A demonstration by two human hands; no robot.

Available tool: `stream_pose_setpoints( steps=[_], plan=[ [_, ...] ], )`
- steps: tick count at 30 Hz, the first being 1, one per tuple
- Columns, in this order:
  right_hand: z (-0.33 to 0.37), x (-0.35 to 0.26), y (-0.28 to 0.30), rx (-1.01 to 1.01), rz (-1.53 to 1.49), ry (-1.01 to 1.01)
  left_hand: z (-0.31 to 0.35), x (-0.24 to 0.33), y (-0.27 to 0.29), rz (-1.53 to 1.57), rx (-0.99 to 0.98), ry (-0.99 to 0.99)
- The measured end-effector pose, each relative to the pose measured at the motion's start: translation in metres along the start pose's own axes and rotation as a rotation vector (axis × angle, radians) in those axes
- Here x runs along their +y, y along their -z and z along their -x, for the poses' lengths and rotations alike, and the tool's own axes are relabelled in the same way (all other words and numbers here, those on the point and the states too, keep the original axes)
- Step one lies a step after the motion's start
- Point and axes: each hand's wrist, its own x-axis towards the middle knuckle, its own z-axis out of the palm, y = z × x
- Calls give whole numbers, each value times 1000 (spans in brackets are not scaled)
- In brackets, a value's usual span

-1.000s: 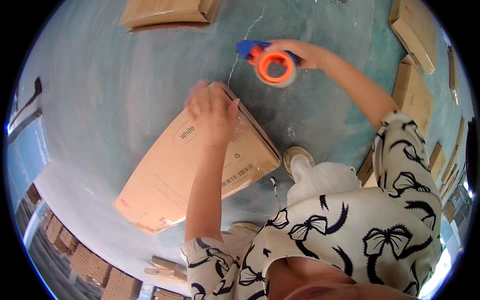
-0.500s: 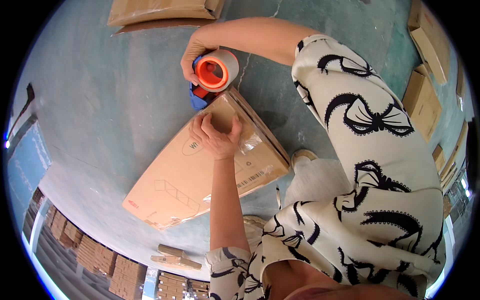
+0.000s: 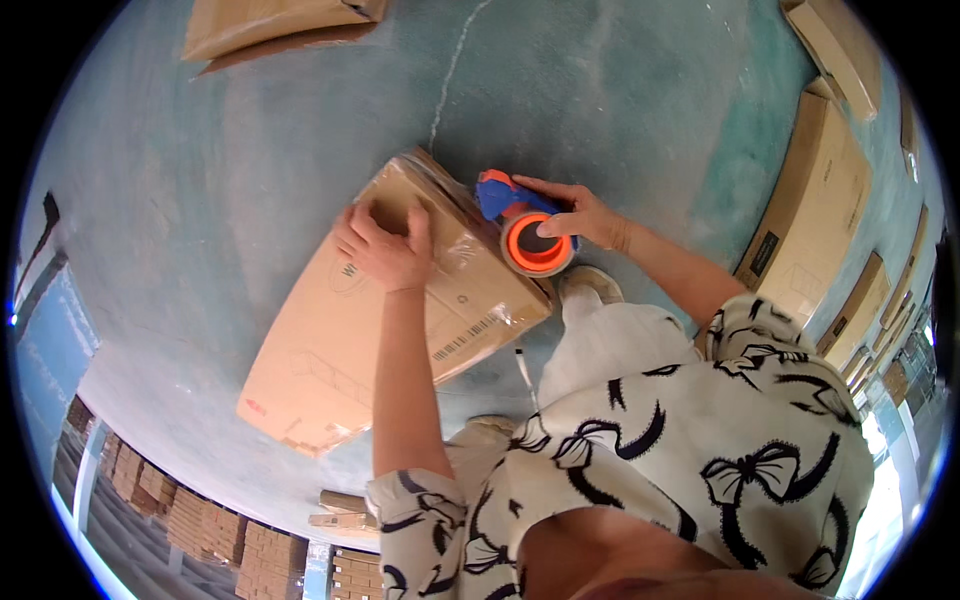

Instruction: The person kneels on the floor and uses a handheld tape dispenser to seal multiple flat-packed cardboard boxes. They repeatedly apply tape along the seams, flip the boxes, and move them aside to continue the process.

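Spreading out around me, the floor (image 3: 640, 110) bears a long box (image 3: 815, 215) on the right and, nearer the middle, the carton (image 3: 320, 340), slanting from near left to far right. My left hand (image 3: 388, 255) rests on the carton's far part, thumb and bent fingers apart. My right hand (image 3: 590, 220), just right of the carton's far end, has its fingers clamped on the blue dispenser (image 3: 507, 201); whether that touches the carton, I cannot tell. It carries an orange-cored tape roll (image 3: 540, 265).
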Motion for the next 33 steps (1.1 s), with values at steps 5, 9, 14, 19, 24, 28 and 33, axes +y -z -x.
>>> stream_pose_setpoints(
  steps=[5, 9, 14, 19, 24, 28, 33],
  plan=[
    [31, 16, 23, -234, 248, -192, 17, 0, -7, -12, -4, -33],
    [86, 51, 19, -184, 337, -214, 20, 3, -4, -112, -38, -102],
    [100, 64, 11, -223, 279, -277, 31, 25, 21, -8, -61, -290],
    [96, 52, 10, -243, 330, -290, 234, 42, 93, 183, -854, -521],
    [81, 38, 12, -258, 294, -244, 231, 33, 84, -7, -574, -513],
    [7, -1, 8, -176, 174, 21, 138, 30, 73, 36, -360, -329],
    [-129, -93, -3, -270, 209, 33, 45, -10, 35, -106, -123, -341]
  ],
)
